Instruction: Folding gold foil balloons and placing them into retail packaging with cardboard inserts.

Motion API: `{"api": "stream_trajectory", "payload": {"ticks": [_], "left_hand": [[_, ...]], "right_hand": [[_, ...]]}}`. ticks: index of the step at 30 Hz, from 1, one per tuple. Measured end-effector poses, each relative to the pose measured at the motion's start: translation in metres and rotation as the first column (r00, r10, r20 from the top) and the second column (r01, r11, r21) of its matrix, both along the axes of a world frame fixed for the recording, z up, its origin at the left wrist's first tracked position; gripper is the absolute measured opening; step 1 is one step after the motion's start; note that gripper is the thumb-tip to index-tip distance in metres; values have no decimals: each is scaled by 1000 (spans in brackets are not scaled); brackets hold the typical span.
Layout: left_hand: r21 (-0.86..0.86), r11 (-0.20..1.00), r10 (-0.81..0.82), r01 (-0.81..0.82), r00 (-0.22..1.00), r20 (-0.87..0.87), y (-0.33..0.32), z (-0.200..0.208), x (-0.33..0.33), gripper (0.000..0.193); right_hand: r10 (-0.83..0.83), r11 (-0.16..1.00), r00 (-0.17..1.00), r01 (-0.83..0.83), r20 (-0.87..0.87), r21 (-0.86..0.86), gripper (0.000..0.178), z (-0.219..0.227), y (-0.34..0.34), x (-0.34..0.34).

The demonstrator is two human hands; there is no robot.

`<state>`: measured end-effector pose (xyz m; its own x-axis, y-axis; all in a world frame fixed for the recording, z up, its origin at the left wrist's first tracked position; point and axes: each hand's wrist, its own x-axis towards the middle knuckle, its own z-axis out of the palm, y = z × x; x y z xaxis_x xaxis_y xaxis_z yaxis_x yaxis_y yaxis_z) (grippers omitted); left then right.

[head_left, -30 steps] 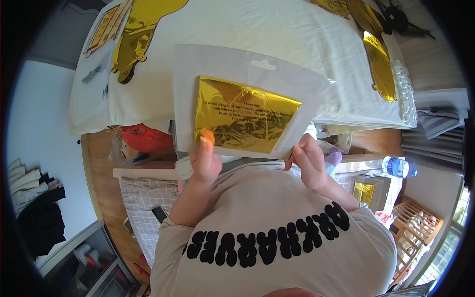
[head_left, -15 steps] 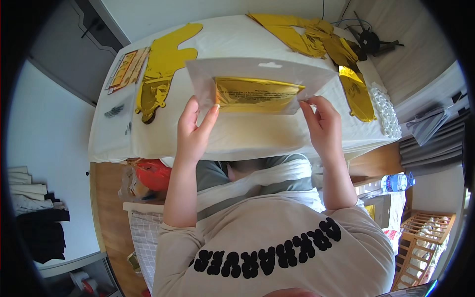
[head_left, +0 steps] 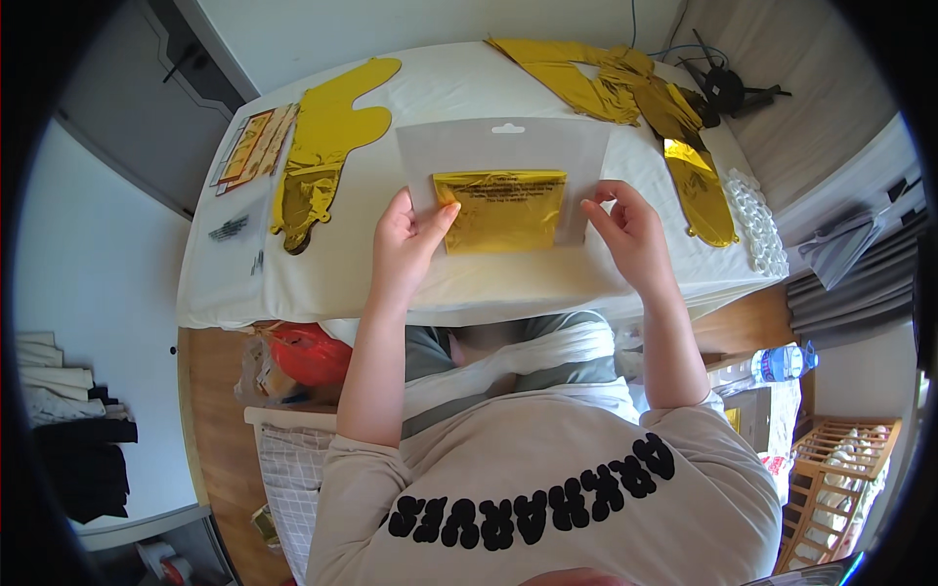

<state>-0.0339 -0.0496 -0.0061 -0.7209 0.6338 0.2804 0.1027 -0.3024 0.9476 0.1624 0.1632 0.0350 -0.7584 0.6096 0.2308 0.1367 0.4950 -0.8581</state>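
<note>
A flat, clear plastic bag (head_left: 508, 145) with a hang hole at its top is held upright over the table. A folded gold foil sheet (head_left: 503, 220) shows inside it, under dark printed lines. My left hand (head_left: 412, 239) grips the bag's left side, thumb across its front and fingers behind. At the opposite edge, my right hand (head_left: 630, 234) has its thumb and curled fingers closed on the bag's side. Uninflated gold foil balloons lie flat beyond: a balloon (head_left: 337, 122) on the left and a balloon (head_left: 699, 186) on the right, beside a larger crumpled gold piece (head_left: 596, 83).
A white cloth covers the table (head_left: 342, 278). On its left lie orange-patterned packaging (head_left: 252, 146) and small dark pieces (head_left: 230, 225). White looped pieces (head_left: 757, 225) line the right edge. A black device with antennas (head_left: 723, 90) stands at the back right. A red bag (head_left: 308, 354) sits below the table.
The bag has tilted to face me more squarely and its foil part sits lower. My left hand has shifted right and its thumb lies further over the front.
</note>
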Motion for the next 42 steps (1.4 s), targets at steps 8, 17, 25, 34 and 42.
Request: {"api": "stream_trajectory", "payload": {"ticks": [8,17,25,34,42], "left_hand": [[28,986,-166,165,986,21,15,19,41,30],[-111,943,-298,315,943,145,54,25,83,31],[-50,893,-399,446,840,367,69,16,101,29],[-9,891,-416,454,826,381,74,11,116,26],[7,886,-424,464,803,419,77,15,128,28]], "right_hand": [[56,874,984,-130,-170,-469,39,9,7,27],[-72,842,995,21,-74,-539,29,1,15,102],[-253,726,967,174,-23,-666,35,10,5,141],[-207,831,978,182,12,-526,38,17,4,158],[-224,790,970,123,-95,-601,39,-1,24,186]]}}
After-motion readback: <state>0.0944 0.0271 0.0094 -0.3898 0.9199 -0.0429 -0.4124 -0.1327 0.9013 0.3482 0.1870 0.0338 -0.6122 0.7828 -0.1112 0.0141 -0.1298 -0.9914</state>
